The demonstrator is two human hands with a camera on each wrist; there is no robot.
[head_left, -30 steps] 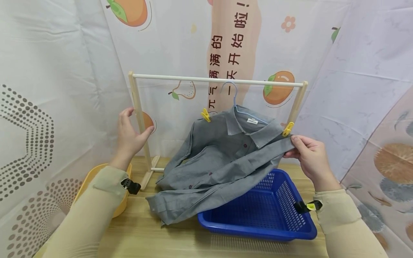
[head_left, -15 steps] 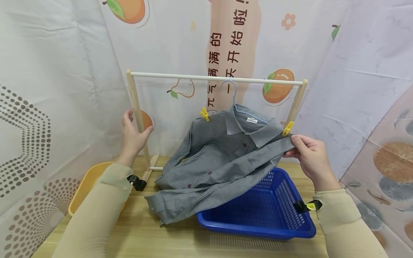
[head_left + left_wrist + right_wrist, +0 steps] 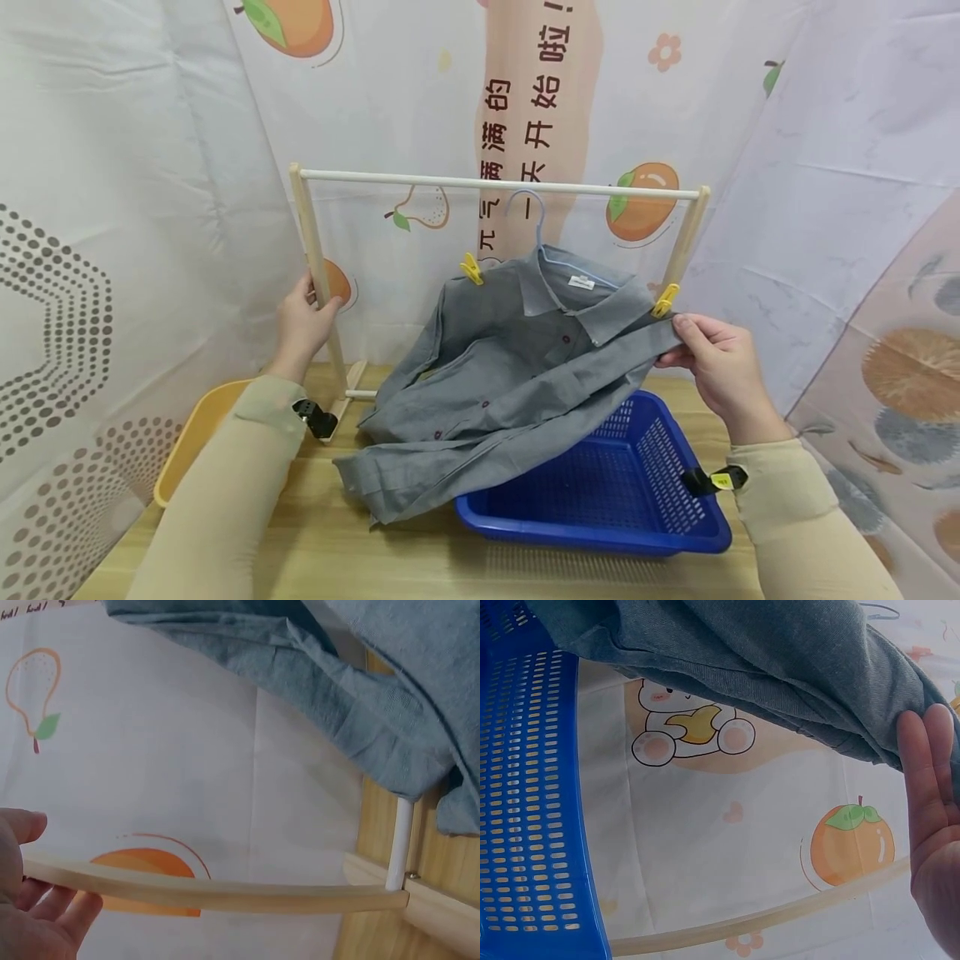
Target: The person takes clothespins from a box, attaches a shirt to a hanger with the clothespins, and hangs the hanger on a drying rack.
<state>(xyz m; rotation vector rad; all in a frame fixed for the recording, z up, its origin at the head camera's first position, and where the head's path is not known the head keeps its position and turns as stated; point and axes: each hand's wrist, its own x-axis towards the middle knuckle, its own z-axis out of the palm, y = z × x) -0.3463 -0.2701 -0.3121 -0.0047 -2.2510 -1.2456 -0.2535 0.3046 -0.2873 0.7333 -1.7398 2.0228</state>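
Observation:
A grey button-up shirt (image 3: 495, 367) is on a light blue hanger (image 3: 540, 218), whose hook top comes right at the white rod of the clothes rack (image 3: 420, 180) in the head view. Yellow clothespins sit at its two shoulders, one at the left (image 3: 471, 269) and one at the right (image 3: 665, 301). My right hand (image 3: 716, 367) pinches the cloth just below the right clothespin, thumb in front. At the rack's left wooden post (image 3: 225, 895) is my left hand (image 3: 303, 325), its fingers curled round behind and the thumb on the other side.
A blue perforated basket (image 3: 592, 537) stands under the shirt, which drapes partly over it. Behind my left forearm is a yellow basket (image 3: 187, 442). Printed curtains (image 3: 397, 92) enclose the wooden table (image 3: 360, 567) at the back and sides.
My left hand has moved in from beside the rack's left post, its fingers curling round it. The right hand keeps its pinch, and the shirt hangs much the same.

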